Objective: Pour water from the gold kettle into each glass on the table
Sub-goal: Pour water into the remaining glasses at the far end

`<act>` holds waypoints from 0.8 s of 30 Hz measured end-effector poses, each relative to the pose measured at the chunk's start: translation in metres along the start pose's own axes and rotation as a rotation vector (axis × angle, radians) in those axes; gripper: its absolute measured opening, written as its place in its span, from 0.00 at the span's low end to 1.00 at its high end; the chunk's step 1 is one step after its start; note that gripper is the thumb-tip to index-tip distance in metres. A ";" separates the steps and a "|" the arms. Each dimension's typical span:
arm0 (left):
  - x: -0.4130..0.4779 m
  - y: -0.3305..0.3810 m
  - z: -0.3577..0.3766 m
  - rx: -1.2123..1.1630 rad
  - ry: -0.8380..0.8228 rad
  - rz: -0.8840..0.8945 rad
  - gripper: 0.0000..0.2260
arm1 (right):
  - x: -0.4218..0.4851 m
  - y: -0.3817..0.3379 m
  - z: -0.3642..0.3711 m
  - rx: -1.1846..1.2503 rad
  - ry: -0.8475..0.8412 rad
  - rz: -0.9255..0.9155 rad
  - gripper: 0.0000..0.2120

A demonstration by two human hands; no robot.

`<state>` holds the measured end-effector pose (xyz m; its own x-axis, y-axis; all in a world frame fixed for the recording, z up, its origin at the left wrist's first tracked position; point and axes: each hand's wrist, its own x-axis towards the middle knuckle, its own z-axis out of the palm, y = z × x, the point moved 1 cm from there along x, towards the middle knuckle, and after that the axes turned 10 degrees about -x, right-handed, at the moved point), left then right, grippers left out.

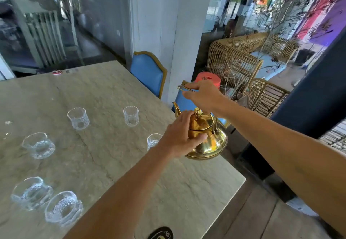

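Observation:
The gold kettle [211, 141] stands on the right edge of the stone table [104, 92], spout pointing away. My right hand [203, 95] grips its raised wire handle from above. My left hand [180, 135] rests on the kettle's lid and shoulder, fingers wrapped round the left side. Several clear patterned glasses stand on the table: one at the back [131, 116], one left of it [78, 118], one just left of the kettle, half hidden by my left hand [152, 140], and others at the left [39, 145] and front left [62, 207]. All look empty.
Two blue chairs [148, 72] stand at the table's far right side beside a white pillar. Wicker chairs [234, 62] and a pink container [207, 78] are beyond. A small round red object [56, 72] lies at the table's far edge. The table's right edge is just under the kettle.

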<state>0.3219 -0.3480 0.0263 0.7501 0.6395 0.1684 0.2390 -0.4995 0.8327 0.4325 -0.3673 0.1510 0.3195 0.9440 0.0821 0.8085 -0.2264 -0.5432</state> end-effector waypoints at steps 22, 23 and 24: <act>0.102 -0.096 -0.015 0.295 0.222 -0.113 0.72 | 0.169 0.010 0.058 -0.070 -0.279 -0.360 0.16; 0.103 -0.100 -0.016 0.268 0.229 -0.118 0.71 | 0.173 0.008 0.063 -0.095 -0.286 -0.376 0.16; 0.103 -0.103 -0.017 0.245 0.235 -0.124 0.71 | 0.177 0.006 0.067 -0.115 -0.293 -0.392 0.15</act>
<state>0.3645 -0.2208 -0.0336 0.5508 0.8067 0.2144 0.4812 -0.5167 0.7081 0.4609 -0.1855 0.1057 -0.1583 0.9873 0.0148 0.8945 0.1497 -0.4212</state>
